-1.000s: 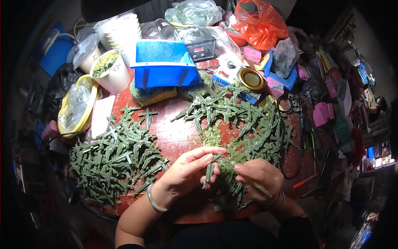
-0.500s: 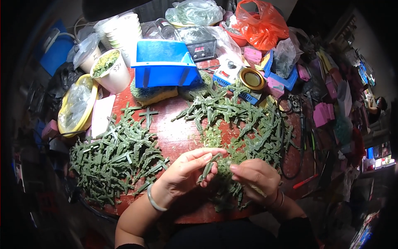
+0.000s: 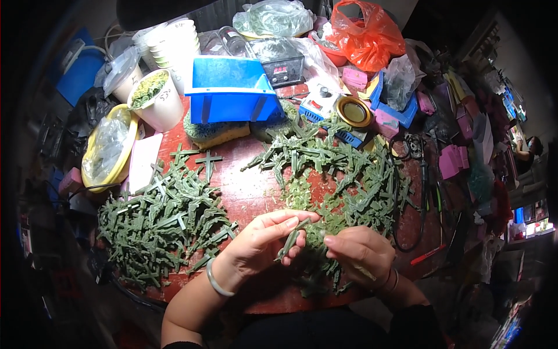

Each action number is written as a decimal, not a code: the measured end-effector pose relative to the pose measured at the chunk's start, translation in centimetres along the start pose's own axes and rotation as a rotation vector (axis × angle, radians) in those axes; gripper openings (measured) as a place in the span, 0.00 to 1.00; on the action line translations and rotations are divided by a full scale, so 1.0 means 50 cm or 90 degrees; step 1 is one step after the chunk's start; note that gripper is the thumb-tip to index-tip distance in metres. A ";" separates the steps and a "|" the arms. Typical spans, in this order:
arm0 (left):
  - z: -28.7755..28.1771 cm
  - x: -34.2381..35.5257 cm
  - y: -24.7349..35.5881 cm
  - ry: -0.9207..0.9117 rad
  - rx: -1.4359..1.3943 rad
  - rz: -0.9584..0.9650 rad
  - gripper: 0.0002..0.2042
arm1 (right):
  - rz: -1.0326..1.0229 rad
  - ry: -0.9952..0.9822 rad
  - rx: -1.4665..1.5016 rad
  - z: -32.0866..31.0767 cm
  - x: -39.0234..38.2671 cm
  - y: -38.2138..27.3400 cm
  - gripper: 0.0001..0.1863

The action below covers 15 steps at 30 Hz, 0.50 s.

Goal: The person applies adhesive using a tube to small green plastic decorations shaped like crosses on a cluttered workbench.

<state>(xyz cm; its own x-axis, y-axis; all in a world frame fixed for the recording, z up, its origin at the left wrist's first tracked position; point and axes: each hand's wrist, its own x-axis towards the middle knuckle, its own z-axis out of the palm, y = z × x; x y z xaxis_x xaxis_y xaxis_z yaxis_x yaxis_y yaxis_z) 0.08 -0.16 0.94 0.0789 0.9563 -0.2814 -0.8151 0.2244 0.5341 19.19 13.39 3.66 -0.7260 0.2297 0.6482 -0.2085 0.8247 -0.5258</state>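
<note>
My left hand (image 3: 270, 238) pinches a green cross-shaped wax piece (image 3: 290, 239) between thumb and fingers, tilted above the table's near edge. Just to its right is my right hand (image 3: 363, 253), its fingers closed. A thin yellowish-green strip shows under that palm, but what the fingers grip is mostly hidden. Beneath and between the hands lie pale green shavings (image 3: 332, 218). On the left a large heap of green crosses (image 3: 165, 224) covers the table. A second spread of green crosses (image 3: 372, 195) curves round the far and right side of the shavings.
A blue plastic bin (image 3: 232, 104) rests on sponges at the back. White cups (image 3: 165, 113) and a yellow basin (image 3: 96, 154) stand at left. A small device with a round brass-coloured dish (image 3: 353, 111), a black cable (image 3: 395, 221) and a red pen (image 3: 428, 255) lie rightward on the red table (image 3: 238, 195).
Both hands stay almost in place. The wax piece in my left hand has shifted very slightly, and my right hand has moved a little.
</note>
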 end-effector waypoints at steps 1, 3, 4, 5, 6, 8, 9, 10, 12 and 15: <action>-0.001 0.000 -0.001 0.001 0.000 0.000 0.19 | -0.005 -0.018 0.011 -0.001 0.002 -0.001 0.16; -0.001 0.002 -0.003 -0.015 -0.033 0.005 0.18 | -0.009 -0.036 0.020 -0.002 -0.001 0.000 0.15; 0.002 0.002 -0.004 -0.017 -0.033 0.004 0.18 | 0.031 -0.002 -0.010 -0.003 -0.009 0.005 0.16; 0.006 0.000 -0.005 -0.020 0.000 -0.001 0.18 | 0.072 0.032 -0.040 -0.003 -0.014 0.008 0.18; 0.008 0.000 -0.005 -0.020 0.033 -0.004 0.17 | 0.072 0.033 -0.039 -0.001 -0.016 0.012 0.18; 0.022 0.003 -0.003 -0.028 0.139 -0.025 0.17 | 0.143 0.034 0.063 0.002 -0.016 0.017 0.20; 0.025 0.005 -0.008 -0.040 0.229 0.023 0.18 | 0.147 -0.005 0.064 0.000 -0.006 0.013 0.20; 0.024 0.005 -0.015 -0.051 0.318 0.071 0.20 | 0.147 -0.005 0.064 0.001 -0.004 0.011 0.20; 0.016 0.009 -0.031 -0.038 0.349 0.092 0.24 | 0.140 -0.089 0.118 0.002 -0.004 0.010 0.20; 0.039 0.008 -0.025 -0.023 0.378 0.086 0.27 | 0.175 -0.077 0.110 -0.004 -0.008 0.006 0.18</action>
<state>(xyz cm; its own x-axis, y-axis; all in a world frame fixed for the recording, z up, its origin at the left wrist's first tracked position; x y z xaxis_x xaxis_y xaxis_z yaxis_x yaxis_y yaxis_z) 2.26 0.28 1.71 0.0250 0.9872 -0.1578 -0.3612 0.1561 0.9193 19.54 13.69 3.37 -0.8410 0.3597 0.4042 -0.0945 0.6378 -0.7644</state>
